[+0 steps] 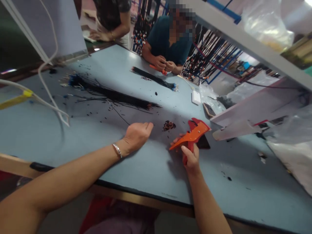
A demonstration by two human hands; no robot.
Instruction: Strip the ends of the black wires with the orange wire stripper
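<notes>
1. Pale blue flat table (pixel 156 172): work surface. My read: step in hand is lining up for a strip or cut; next move calls for closing the gap between hands, piece end fed square into the tool.
2. Long bundle of thin black wires with orange-brown tips (pixel 114 94): on the table, beyond the left arm, touching neither hand.
3. Red-and-orange plier-like hand tool (pixel 195 132): gripped in right hand (pixel 191 157), looks raised. Jaw gap: can't tell.
4. Left hand (pixel 137 135): well apart from right, fingers pinched together.
5. Loose heap of small dark and copper-coloured scraps (pixel 168 125): on table, between hands, slightly beyond.
6. Single thin black wire (pixel 118 113): runs from near the bundle into left hand; looks held, pinch point hidden. Apart from tool.
</notes>
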